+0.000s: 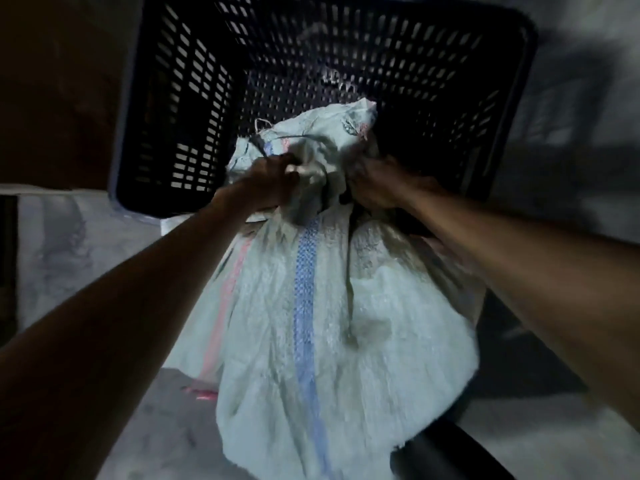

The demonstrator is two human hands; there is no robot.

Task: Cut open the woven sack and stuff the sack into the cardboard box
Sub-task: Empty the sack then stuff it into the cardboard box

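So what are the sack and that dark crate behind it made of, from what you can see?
Sack: looks like woven plastic, pale and slightly shiny, with a blue checked stripe, a pink stripe and frayed threads at the gathered neck, which both hands grip. Crate: probably moulded plastic, dark and matt, with even rows of slots. Dim, blurred light leaves both uncertain.

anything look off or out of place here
The task calls for a cardboard box, but none is in view; only a black slotted plastic crate sits behind the woven sack. Both hands, left hand and right hand, grip its bunched neck.
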